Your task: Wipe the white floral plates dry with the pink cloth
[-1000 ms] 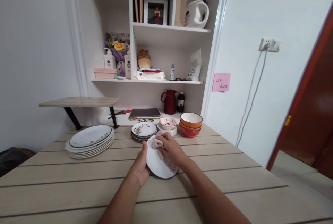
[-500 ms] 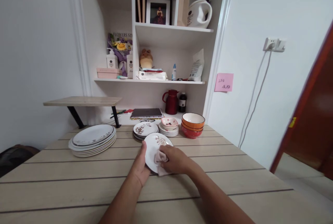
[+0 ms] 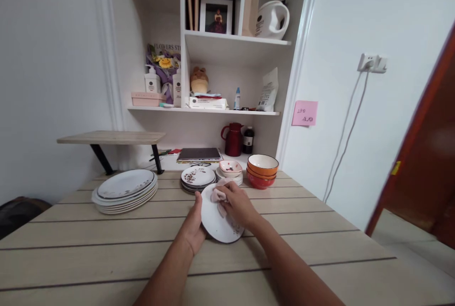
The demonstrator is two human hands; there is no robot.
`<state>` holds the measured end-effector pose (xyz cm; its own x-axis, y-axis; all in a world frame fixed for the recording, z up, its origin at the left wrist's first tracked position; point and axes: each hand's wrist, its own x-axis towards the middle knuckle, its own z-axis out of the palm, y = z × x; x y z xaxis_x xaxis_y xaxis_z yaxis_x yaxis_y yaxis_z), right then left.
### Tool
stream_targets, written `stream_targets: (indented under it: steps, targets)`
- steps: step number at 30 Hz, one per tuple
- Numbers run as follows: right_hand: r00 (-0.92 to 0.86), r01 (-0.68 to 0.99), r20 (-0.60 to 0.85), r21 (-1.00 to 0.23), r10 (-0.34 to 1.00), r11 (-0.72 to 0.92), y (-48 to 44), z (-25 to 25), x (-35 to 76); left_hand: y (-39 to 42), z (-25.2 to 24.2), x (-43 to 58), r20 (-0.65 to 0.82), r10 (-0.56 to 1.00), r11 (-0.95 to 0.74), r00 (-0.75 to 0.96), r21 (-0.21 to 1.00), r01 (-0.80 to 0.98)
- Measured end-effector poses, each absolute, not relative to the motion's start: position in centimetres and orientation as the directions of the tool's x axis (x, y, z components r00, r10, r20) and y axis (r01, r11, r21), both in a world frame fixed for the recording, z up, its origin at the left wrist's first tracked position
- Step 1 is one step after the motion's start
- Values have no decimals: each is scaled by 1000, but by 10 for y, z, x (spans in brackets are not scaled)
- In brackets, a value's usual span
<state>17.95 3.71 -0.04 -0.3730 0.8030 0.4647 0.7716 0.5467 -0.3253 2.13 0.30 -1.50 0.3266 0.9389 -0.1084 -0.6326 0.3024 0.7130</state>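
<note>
A white plate with a dark rim and a brown flower print is held tilted over the table. My left hand grips its left edge, thumb on the rim and the other fingers hidden beneath. Bunched in my right hand is a pale pink cloth, pressed on the plate's upper part. Just behind stands a stack of similar dark-rimmed plates. Beside that, a small pink-patterned bowl rests on a pile of small white plates.
Orange and red bowls are stacked at the right. Large white plates form a pile at the left, near a raised wooden shelf on black legs. A red jug, a dark bottle and a laptop stand at the back.
The plate has turned in my left hand, its flower print going from the top to the lower right. My right hand with the cloth has moved up to the plate's far edge.
</note>
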Motion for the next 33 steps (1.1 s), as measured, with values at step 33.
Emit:
stream_targets:
  steps: [33]
  targets:
    - [-15,914,387,-368,922,169,36,-2,185,0,-13,21,-90,920,308,382,767,-563]
